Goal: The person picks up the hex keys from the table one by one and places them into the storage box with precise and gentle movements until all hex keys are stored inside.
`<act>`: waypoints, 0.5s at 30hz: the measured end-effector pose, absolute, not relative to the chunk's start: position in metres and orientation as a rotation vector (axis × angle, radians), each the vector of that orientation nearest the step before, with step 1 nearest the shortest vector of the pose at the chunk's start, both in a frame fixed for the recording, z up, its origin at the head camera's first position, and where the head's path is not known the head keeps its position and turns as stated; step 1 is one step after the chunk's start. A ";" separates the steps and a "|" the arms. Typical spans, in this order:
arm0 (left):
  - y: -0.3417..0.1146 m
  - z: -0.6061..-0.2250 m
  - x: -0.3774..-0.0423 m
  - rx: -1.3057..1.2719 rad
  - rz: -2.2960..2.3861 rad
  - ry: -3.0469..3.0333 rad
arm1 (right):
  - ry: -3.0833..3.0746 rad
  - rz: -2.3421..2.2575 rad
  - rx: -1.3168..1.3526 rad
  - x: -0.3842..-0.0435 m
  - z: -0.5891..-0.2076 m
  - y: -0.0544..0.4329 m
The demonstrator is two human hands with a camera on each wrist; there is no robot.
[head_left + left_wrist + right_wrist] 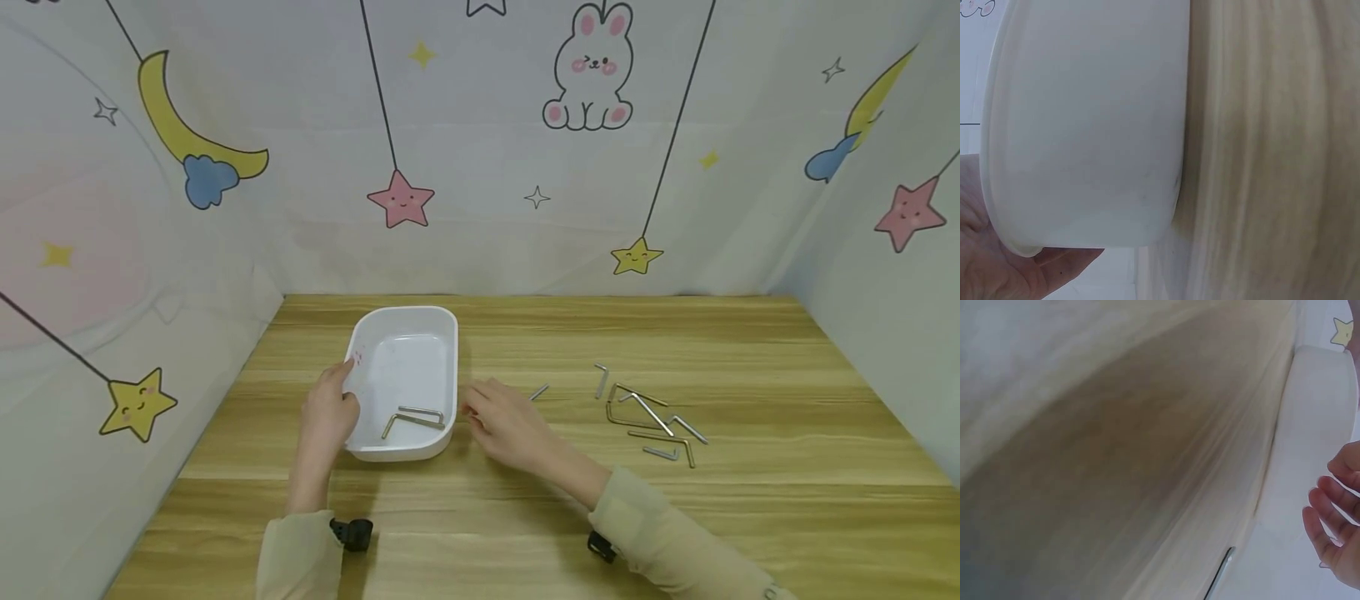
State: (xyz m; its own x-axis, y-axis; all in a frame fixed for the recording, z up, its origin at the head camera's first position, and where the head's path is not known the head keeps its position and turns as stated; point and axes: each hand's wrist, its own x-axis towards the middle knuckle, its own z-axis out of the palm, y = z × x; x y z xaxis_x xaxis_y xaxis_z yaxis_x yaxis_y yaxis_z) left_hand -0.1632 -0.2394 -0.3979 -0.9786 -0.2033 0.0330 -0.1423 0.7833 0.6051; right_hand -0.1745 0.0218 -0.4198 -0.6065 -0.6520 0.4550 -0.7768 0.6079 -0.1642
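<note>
A white plastic bin (397,367) stands on the table, left of centre. My left hand (330,408) holds its left side, fingers on the rim; in the left wrist view the palm wraps the bin's corner. Inside lie a silver hex key (420,411) and a brass-coloured hex key (420,422). Just outside the bin's right wall is my right hand (510,421). Its fingers (1319,534) are loosely bent in the right wrist view, with nothing between them. Partly hidden behind that hand, a silver hex key (539,392) lies on the wood.
To the right, several silver and brass-coloured hex keys (660,437) lie in a loose, overlapping group on the wooden table (525,517). A small silver hex key (603,381) lies just behind them. A printed cloth (480,250) closes off the back and sides.
</note>
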 end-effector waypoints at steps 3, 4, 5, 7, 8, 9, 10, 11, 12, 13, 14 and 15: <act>-0.240 -0.397 -0.163 0.280 -0.971 -2.867 | -2.514 0.456 1.142 -0.176 -0.424 0.025; -0.239 -0.397 -0.163 0.276 -0.971 -2.862 | -2.524 0.443 1.140 -0.176 -0.426 0.026; -0.239 -0.397 -0.163 0.274 -0.974 -2.859 | -2.535 0.434 1.140 -0.176 -0.427 0.027; -0.239 -0.397 -0.163 0.272 -0.982 -2.856 | -2.550 0.416 1.143 -0.177 -0.428 0.030; -0.239 -0.398 -0.163 0.272 -0.982 -2.855 | -2.557 0.410 1.145 -0.176 -0.428 0.031; -0.239 -0.398 -0.163 0.272 -0.982 -2.855 | -2.563 0.404 1.149 -0.176 -0.428 0.033; -0.239 -0.398 -0.164 0.271 -0.986 -2.854 | -2.569 0.402 1.153 -0.176 -0.428 0.034; -0.239 -0.398 -0.164 0.274 -0.988 -2.855 | -2.573 0.404 1.155 -0.176 -0.428 0.035; -0.239 -0.399 -0.164 0.276 -0.988 -2.852 | -2.574 0.403 1.156 -0.176 -0.428 0.037; -0.239 -0.399 -0.164 0.278 -0.989 -2.852 | -2.579 0.405 1.155 -0.176 -0.429 0.038; -0.239 -0.399 -0.164 0.278 -0.988 -2.852 | -2.583 0.409 1.154 -0.176 -0.429 0.039; -0.239 -0.398 -0.164 0.278 -0.991 -2.850 | -2.586 0.410 1.151 -0.177 -0.429 0.040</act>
State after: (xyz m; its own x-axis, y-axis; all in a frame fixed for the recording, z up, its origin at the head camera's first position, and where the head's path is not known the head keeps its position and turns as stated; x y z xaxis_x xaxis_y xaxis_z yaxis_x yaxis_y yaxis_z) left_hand -0.1640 -0.2386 -0.3984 -0.9770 -0.2083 0.0447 -0.1357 0.7702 0.6232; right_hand -0.1767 0.0398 -0.4291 -0.6435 -0.6734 0.3640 -0.7530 0.6425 -0.1425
